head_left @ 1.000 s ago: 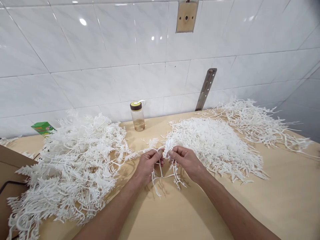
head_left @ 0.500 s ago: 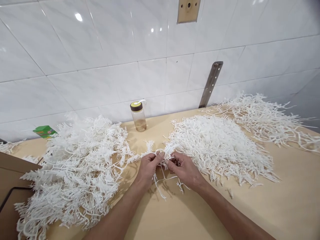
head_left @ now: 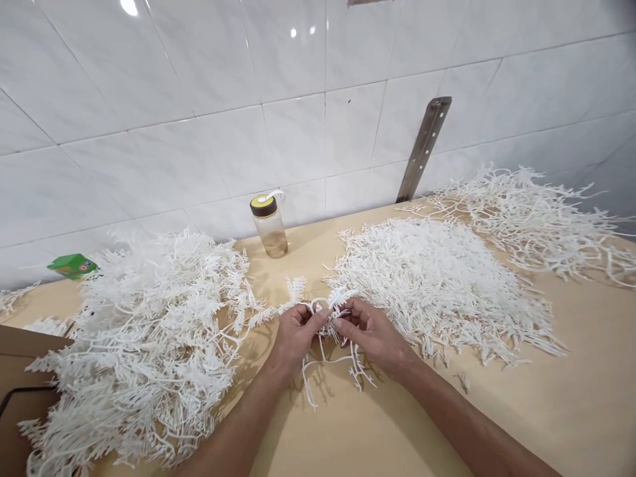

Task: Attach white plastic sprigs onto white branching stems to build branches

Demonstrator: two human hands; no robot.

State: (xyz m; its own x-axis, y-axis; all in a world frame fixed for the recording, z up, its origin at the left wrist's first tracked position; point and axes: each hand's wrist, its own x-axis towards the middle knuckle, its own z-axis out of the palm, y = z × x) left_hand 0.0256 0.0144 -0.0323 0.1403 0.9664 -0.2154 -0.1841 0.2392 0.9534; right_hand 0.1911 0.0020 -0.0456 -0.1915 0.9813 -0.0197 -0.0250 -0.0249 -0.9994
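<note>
Between my two hands, above the table, is a white branching plastic sprig [head_left: 325, 358] with thin stems hanging below. My left hand [head_left: 297, 334] is closed on it, thumb and fingers pinching near its middle. From the other side my right hand [head_left: 372, 334] also pinches it, the fingertips close to the left thumb. Exactly what lies between the fingertips is partly hidden. Left of my hands spreads a tall heap of white branched sprigs [head_left: 163, 344]. To the right lies a flatter pile of short white pieces [head_left: 437, 285].
A clear bottle [head_left: 273, 240] with a dark and yellow lid stands near the tiled wall. Behind it to the right, a metal strip [head_left: 424, 149] leans there. Longer white stems [head_left: 541, 222] lie far right. A green box [head_left: 74, 265] and a cardboard box [head_left: 27, 361] are at left.
The view has tilted down and shifted slightly. Both hands keep their pinch on the sprig, and its hanging stems have swung a little.
</note>
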